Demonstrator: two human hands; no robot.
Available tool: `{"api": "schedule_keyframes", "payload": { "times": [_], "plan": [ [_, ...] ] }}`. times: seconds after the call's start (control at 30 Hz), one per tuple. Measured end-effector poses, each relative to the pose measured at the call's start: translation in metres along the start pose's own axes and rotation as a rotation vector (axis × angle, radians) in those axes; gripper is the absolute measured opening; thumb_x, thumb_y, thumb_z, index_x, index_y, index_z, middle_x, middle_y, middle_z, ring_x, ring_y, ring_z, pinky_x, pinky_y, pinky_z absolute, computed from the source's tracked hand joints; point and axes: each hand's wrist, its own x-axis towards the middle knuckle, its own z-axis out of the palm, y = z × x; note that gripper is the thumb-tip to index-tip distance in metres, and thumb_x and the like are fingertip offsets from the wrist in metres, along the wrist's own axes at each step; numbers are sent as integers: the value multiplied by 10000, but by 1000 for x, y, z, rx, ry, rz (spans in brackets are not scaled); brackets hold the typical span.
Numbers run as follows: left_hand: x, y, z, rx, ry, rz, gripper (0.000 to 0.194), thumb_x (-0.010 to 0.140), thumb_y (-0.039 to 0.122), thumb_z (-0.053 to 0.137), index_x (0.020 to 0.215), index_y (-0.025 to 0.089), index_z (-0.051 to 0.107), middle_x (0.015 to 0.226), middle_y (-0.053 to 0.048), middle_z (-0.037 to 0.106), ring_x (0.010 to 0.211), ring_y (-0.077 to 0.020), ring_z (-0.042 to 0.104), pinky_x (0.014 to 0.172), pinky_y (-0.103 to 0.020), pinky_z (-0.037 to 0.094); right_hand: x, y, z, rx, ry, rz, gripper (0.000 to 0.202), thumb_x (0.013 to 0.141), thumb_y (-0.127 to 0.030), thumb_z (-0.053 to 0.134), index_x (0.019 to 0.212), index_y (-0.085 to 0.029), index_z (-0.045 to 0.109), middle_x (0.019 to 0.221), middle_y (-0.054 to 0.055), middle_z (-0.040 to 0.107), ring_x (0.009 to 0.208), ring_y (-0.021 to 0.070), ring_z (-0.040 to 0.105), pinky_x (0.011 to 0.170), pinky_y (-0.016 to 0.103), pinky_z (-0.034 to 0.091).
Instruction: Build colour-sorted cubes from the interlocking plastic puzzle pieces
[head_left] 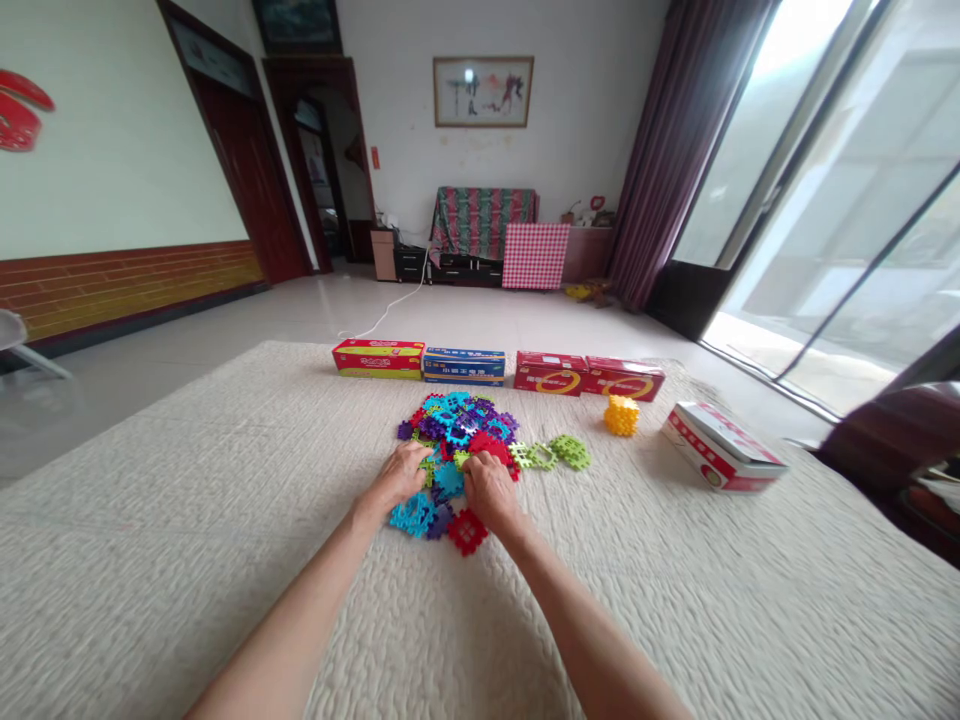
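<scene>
A heap of flat plastic interlocking pieces (454, 420) in blue, purple, red and green lies before me. At its left edge my left hand (405, 472) has its fingers curled onto a green interlocking piece (429, 470). My right hand (489, 488) is bent over the middle of the heap, its fingertips closed at another green interlocking piece (462, 459); its grip is partly hidden. Between the hands shows a light-blue piece (449, 480). Nearer me lie a red piece (468, 532) and more blue pieces (411, 514). Several green pieces (570, 451) trail off to the right.
A yellow stack of pieces (622, 416) stands at the right, beside a white-and-red box (724, 446). Behind the heap are a red-and-yellow box (379, 359), a blue box (464, 366) and two dark-red boxes (551, 373). All rest on a beige quilted cover (225, 480).
</scene>
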Motion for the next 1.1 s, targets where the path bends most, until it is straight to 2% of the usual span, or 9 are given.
{"api": "schedule_keyframes", "payload": {
  "times": [0.2,0.3,0.5,0.6,0.7,0.8,0.93,1.1],
  "plan": [
    [2,5,-5,-17,-17,-14,355,645,40,503,928,176,669,973,-86,638,986,-232,575,925,-354,436,-3,3,5,302,196,-21,198,851,-150,434,936,-176,611,952,84,621,917,194,558,831,294,407],
    [1,10,-12,4,-25,24,338,640,46,484,910,172,644,957,-82,629,981,-230,565,909,-355,434,-3,3,7,490,278,37,191,829,-181,436,910,-175,609,924,78,626,876,191,569,812,299,421],
    [-2,26,-24,-27,26,94,295,644,59,472,849,208,622,898,-52,636,1003,-226,549,928,-374,393,-8,0,10,673,274,145,228,842,-319,426,870,-189,611,756,15,636,679,161,572,645,260,424],
    [-2,34,-27,-77,37,87,259,676,57,451,789,211,625,827,-30,652,883,-195,580,915,-367,386,-13,-2,10,726,287,168,241,837,-361,428,858,-193,599,717,-6,617,627,146,543,611,250,402],
    [2,46,-31,-174,123,65,215,695,79,469,750,210,630,788,-18,661,814,-179,589,889,-346,401,-15,-4,9,786,300,182,241,833,-383,434,857,-198,586,705,-16,591,614,138,520,602,246,388],
    [6,59,-34,-390,223,-22,167,704,124,512,759,212,644,794,-13,673,775,-163,605,790,-288,444,-14,-6,8,836,297,186,239,834,-390,424,851,-203,571,674,-25,555,608,136,506,599,246,397],
    [9,73,-26,-635,264,-157,125,677,152,555,740,200,651,709,3,666,662,-143,598,656,-241,458,-14,-7,7,972,271,218,265,833,-412,407,875,-204,565,690,-16,553,651,151,541,600,258,438],
    [11,89,-5,-674,318,-210,141,685,153,560,767,197,666,722,-2,672,642,-138,603,660,-245,480,-17,2,11,1080,290,210,254,710,-345,549,915,-196,531,762,-1,594,678,149,562,624,260,457]
  ]
}}
